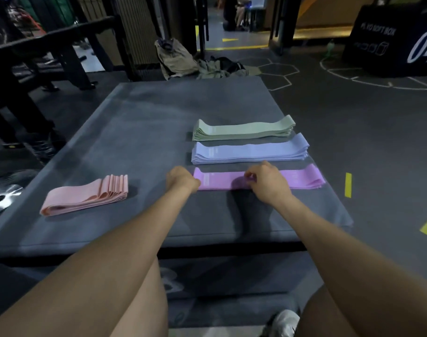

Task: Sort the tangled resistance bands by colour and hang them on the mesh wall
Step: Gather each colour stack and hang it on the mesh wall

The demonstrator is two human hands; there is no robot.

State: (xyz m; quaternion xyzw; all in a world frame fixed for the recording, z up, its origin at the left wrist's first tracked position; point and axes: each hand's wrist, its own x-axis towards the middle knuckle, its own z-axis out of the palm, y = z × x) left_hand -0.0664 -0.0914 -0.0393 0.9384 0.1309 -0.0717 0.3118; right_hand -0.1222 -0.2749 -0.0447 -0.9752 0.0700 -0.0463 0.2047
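The right hand [268,182] is seen with fingers curled down onto the purple band stack [302,178], pinching its near edge close to the stack's middle; the left hand [182,181] is curled at the stack's left end, knuckles up, and whether that end is truly clasped or only touched cannot be told, since the fingertips are hidden. The purple stack is laid flat on the grey mat [144,132], its long axis running from 9 to 3 o'clock, so that most of its free length extends toward 3 o'clock from the right-hand grip. Both hands are thus placed on the left half of the stack; the right end is left unsupported. Judged from this, any lift would be expected to let that end droop or fan unless the right hand is shifted toward 3 o'clock. At 12 o'clock from the grip, parallel and just beside, the blue band stack [250,152] is noted, with the green band stack [244,130] beyond it. The pink band stack [86,195] is lying well apart toward 9 o'clock, nearer the left hand. No mesh wall is visible.
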